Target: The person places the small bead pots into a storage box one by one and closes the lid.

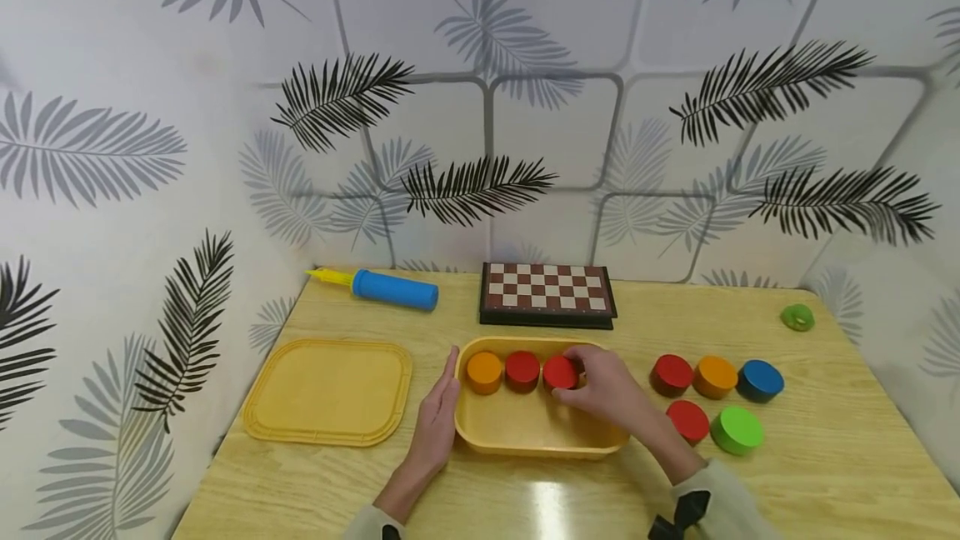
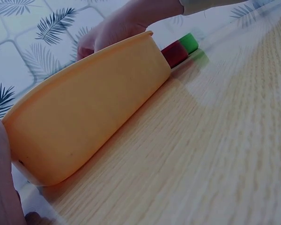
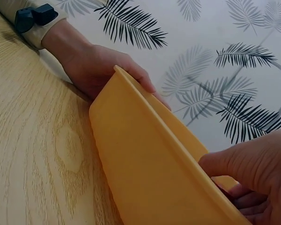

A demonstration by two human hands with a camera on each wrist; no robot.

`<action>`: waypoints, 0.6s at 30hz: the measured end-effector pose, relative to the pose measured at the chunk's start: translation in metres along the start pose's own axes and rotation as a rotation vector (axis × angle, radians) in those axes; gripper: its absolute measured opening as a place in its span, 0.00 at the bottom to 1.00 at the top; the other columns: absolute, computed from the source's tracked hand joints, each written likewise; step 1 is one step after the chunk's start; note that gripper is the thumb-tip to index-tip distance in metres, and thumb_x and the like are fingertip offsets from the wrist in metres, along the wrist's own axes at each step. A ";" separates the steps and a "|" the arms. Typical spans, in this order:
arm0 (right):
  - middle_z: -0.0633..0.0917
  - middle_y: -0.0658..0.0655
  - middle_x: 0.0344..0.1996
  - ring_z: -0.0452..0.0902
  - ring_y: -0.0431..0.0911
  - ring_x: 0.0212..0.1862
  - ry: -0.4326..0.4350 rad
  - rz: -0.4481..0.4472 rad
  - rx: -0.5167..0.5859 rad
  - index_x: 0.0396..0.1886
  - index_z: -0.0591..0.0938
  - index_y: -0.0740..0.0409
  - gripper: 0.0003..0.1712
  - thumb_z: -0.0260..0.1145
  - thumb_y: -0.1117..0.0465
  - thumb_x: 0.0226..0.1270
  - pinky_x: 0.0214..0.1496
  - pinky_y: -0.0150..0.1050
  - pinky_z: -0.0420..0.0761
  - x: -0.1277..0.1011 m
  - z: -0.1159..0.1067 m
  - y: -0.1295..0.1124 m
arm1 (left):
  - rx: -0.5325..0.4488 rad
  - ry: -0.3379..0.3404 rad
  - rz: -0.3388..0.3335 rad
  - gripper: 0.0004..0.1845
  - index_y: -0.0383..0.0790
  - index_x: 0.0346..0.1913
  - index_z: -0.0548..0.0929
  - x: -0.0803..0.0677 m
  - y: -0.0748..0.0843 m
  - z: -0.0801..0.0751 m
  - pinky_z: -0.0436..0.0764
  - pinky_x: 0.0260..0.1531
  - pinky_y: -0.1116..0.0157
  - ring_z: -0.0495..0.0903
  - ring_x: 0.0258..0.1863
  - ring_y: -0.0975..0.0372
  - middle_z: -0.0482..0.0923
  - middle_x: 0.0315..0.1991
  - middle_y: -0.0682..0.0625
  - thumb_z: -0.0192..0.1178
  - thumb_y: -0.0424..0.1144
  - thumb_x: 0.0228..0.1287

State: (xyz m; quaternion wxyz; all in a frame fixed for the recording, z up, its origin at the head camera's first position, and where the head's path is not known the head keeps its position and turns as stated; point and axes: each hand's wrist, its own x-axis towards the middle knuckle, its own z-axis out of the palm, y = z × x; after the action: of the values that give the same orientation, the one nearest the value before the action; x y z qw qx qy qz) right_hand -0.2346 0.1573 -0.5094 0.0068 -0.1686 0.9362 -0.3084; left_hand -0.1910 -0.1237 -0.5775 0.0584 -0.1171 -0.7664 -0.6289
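Fingers of the right hand (image 1: pixel 607 390) are curling around a red disc (image 1: pixel 559 373) and pinching it inside the yellow tub (image 1: pixel 525 436), beside another red disc (image 1: pixel 522 371) and an orange disc (image 1: pixel 484 372). Left hand (image 1: pixel 438 415) is resting flat against the tub's left wall, its fingers straight and pressed together. Five more discs (image 1: pixel 715 377) are lying on the surface (image 1: pixel 825 457) just right of the tub.

So the count: eight round discs total – four red (image 1: pixel 522 371), two orange (image 1: pixel 484 372), one blue (image 1: pixel 761 380), one green (image 1: pixel 737 429). Three sit in the one yellow tray (image 1: pixel 525 436), five outside. Also one lid (image 1: pixel 328 391), one checkerboard (image 1: pixel 547 292), one blue pump (image 1: pixel 393 288) – and one small green thing (image 1: pixel 797 317).
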 end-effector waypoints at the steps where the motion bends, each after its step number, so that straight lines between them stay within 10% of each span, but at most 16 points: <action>1: 0.86 0.55 0.39 0.78 0.47 0.38 -0.009 0.010 -0.010 0.49 0.84 0.68 0.27 0.83 0.59 0.53 0.42 0.41 0.83 0.002 0.001 0.000 | -0.001 0.003 0.002 0.28 0.41 0.84 0.54 0.001 0.000 0.000 0.50 0.74 0.78 0.50 0.82 0.52 0.50 0.84 0.43 0.36 0.45 0.89; 18: 0.87 0.60 0.42 0.80 0.50 0.43 0.017 0.000 -0.084 0.51 0.85 0.69 0.27 0.84 0.59 0.55 0.50 0.49 0.84 0.009 0.011 -0.005 | -0.019 0.002 0.017 0.28 0.41 0.84 0.54 0.001 -0.001 0.000 0.49 0.75 0.78 0.49 0.83 0.53 0.50 0.84 0.42 0.36 0.43 0.89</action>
State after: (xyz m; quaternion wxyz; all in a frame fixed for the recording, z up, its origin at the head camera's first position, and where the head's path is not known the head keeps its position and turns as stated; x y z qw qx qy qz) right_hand -0.2401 0.1443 -0.5140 -0.0081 -0.1664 0.9483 -0.2702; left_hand -0.1924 -0.1236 -0.5783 0.0633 -0.1235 -0.7592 -0.6359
